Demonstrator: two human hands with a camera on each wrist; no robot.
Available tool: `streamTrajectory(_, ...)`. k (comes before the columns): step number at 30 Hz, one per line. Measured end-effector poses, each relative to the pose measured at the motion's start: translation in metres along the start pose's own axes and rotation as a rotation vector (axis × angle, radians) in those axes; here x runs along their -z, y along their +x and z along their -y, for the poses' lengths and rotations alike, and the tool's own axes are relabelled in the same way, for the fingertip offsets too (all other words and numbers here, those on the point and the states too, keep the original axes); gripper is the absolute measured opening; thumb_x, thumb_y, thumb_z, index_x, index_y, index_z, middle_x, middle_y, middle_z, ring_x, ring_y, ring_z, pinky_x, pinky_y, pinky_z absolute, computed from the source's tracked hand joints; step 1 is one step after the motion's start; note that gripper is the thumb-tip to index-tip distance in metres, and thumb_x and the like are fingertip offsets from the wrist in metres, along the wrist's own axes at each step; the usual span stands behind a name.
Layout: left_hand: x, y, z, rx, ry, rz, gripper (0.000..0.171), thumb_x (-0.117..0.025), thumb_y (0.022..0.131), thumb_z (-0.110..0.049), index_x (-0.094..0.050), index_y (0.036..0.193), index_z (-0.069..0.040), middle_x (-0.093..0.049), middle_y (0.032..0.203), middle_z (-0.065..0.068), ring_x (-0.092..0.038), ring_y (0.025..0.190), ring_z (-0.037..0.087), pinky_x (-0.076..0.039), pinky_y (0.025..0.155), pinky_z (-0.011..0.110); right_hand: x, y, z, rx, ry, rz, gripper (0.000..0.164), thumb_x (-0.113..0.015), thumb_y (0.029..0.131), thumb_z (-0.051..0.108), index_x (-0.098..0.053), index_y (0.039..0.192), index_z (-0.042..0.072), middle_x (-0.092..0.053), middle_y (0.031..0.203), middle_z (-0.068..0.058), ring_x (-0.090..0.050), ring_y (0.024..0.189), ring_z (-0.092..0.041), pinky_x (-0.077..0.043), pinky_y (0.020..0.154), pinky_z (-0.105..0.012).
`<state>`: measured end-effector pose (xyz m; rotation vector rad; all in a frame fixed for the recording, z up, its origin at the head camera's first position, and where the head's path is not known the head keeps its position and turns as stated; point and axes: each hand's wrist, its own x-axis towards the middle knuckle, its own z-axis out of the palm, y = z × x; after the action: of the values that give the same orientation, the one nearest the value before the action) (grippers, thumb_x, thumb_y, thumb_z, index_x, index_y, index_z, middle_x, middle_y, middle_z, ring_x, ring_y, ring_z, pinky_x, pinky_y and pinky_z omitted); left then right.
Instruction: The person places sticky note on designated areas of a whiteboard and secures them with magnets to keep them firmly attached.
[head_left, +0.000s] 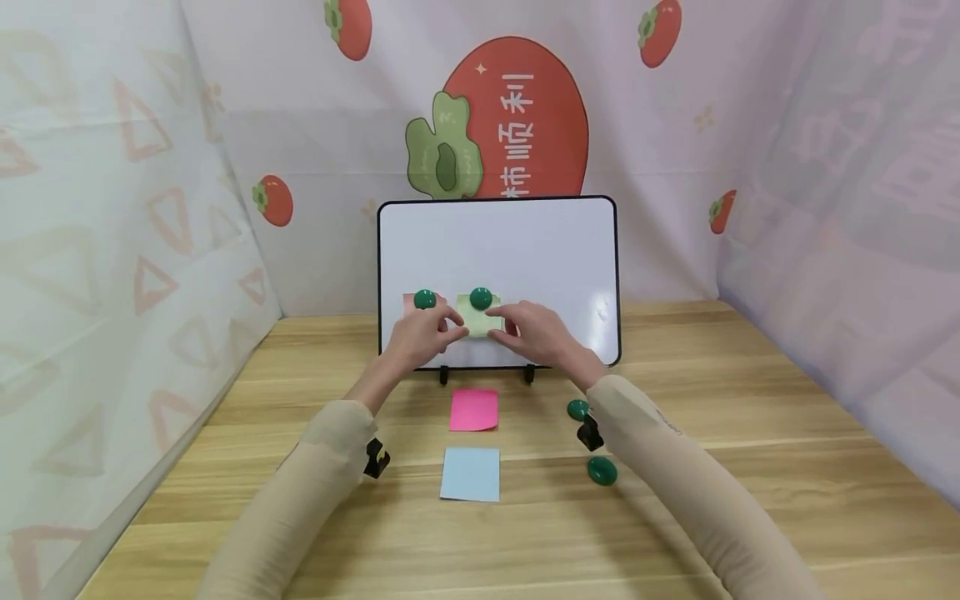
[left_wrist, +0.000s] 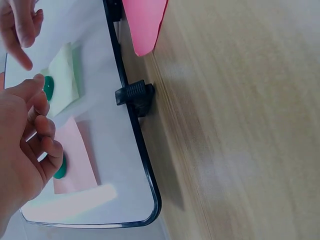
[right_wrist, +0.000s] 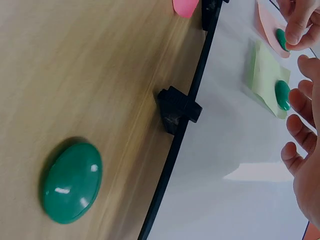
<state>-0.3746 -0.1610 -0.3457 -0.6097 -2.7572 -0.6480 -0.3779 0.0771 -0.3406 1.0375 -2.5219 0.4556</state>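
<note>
Our left hand (head_left: 423, 335) and right hand (head_left: 536, 331), relaxed, empty, flank the seemingly pinned green note (head_left: 477, 323); lifting the loose pink note (head_left: 474, 410) seems next.

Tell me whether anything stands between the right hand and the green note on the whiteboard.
Nothing visible stands between the right hand and the green note: in the head view, the hand overlaps the note's right edge. The green magnet sits higher on the note.
</note>
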Motion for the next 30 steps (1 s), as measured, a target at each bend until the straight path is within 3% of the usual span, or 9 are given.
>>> streamTrajectory(5,0.001,-0.012,-0.006,0.023,-0.029,0.001,0.025,-0.067,0.095,-0.039,-0.072,0.107,-0.017,-0.064,0.069,-0.003,-0.058,0.058,0.01,-0.045,0.054,0.028,0.003,-0.014,0.001,-0.001,0.014,-0.007,0.038,-0.069,0.095,0.029,-0.067,0.127,0.008,-0.061,0.075,0.0,-0.05,0.071,-0.014,-0.042,0.062,-0.027)
streamTrajectory(12,0.005,-0.029,-0.016,0.081,-0.058,0.053,0.023,-0.068,0.094,-0.037,-0.075,0.103,-0.017,-0.067,0.078,-0.001,-0.058,0.059,0.011,-0.043,0.054,0.028,0.008,-0.034,0.005,-0.02,0.053,0.005,0.04,-0.069,0.094,0.029,-0.067,0.127,0.007,-0.06,0.074,0.002,-0.049,0.071,-0.013,-0.043,0.062,-0.026)
streamTrajectory(30,0.002,-0.063,-0.018,0.13,-0.121,0.169,0.021,-0.068,0.093,-0.039,-0.074,0.099,-0.02,-0.061,0.062,-0.004,-0.054,0.056,0.013,-0.039,0.053,0.028,0.015,-0.064,0.015,-0.067,0.116,0.078,0.037,-0.07,0.094,0.029,-0.068,0.125,0.01,-0.058,0.072,0.007,-0.05,0.071,-0.012,-0.043,0.062,-0.025)
